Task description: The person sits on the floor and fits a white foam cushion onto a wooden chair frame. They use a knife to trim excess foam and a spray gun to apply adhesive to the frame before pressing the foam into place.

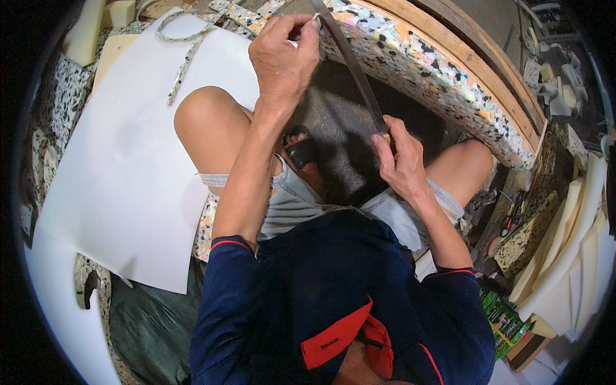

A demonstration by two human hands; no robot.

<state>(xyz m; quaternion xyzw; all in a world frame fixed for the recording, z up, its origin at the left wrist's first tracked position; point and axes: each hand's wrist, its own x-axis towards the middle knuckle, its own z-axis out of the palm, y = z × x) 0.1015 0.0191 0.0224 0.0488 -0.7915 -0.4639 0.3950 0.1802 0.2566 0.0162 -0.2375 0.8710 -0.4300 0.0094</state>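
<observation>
My right hand (401, 157) is closed round the yellowish handle of a long, thin knife (359, 77). Its dark, slightly curved blade reaches up and away to the top edge of the picture, where the tip is cut off. Close to the far part of the blade, my left hand (282, 61) is pinched together. A small whitish piece (316, 17) shows at its fingertips; I cannot tell its kind, nor whether it touches the blade. Just beyond the knife lies a long block of speckled, multicoloured foam (423, 74).
Wooden boards (475, 64) run along the foam block's far side. A large white sheet (122, 141) spreads at my left, with a speckled foam strip (183, 74) on it. Cream foam offcuts (577, 244) are piled at right, beside a green packet (504, 321). My knees flank the dark floor.
</observation>
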